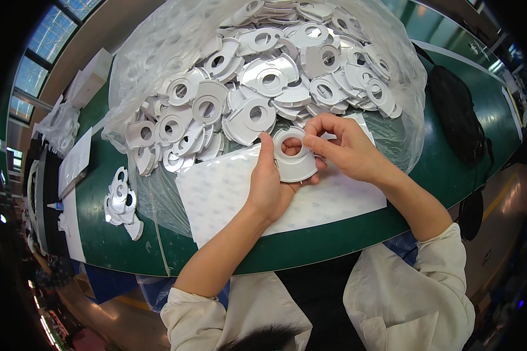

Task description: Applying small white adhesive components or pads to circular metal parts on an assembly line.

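A white plastic part (297,168) with a round ring opening and a curved skirt is held up over the white sheets. My left hand (270,182) cradles it from the left and below, thumb along its side and fingertips showing past its lower right edge. At the ring's upper right rim, my right hand (341,146) pinches with thumb and forefinger; whether something thin is between those fingertips is too small to tell. Just beyond the hands lies a large heap of similar white parts (255,117) on clear plastic.
White printed sheets (228,196) lie under my hands on the green table (175,248). A clear plastic bag (413,105) surrounds the heap. Several parts form a small pile (122,202) at the left. A black pouch (454,114) lies at the right, and a white box (91,76) stands far left.
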### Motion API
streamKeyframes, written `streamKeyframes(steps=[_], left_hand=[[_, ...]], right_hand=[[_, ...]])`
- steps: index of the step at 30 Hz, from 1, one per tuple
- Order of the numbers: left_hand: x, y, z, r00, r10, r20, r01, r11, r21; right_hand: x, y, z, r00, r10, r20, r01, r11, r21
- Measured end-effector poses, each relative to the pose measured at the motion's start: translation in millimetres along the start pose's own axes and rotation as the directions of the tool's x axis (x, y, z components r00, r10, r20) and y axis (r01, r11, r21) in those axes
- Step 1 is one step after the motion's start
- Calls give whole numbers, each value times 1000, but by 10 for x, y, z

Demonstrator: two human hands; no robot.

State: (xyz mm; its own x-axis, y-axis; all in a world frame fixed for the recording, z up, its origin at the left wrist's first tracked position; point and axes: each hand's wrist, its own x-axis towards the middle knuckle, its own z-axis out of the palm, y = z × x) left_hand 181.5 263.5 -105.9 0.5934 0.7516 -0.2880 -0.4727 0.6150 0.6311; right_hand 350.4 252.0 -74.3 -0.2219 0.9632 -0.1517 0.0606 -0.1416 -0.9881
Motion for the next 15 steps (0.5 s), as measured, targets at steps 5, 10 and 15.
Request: streamKeyframes(steps=[5,10,15], left_hand=[[2,-1,9,1000,-4,-15,4,1000,0],[-1,1,5,1000,0,-14,0,1000,-3],[-2,4,20,999,-1,-34,1,1000,1]], right_hand=[[2,-1,-4,1000,-4,-2,4,1000,-9],[3,-4,-8,1000,-8,12,8,1000,7],[2,5,-9,1000,-8,15,7,1000,20]])
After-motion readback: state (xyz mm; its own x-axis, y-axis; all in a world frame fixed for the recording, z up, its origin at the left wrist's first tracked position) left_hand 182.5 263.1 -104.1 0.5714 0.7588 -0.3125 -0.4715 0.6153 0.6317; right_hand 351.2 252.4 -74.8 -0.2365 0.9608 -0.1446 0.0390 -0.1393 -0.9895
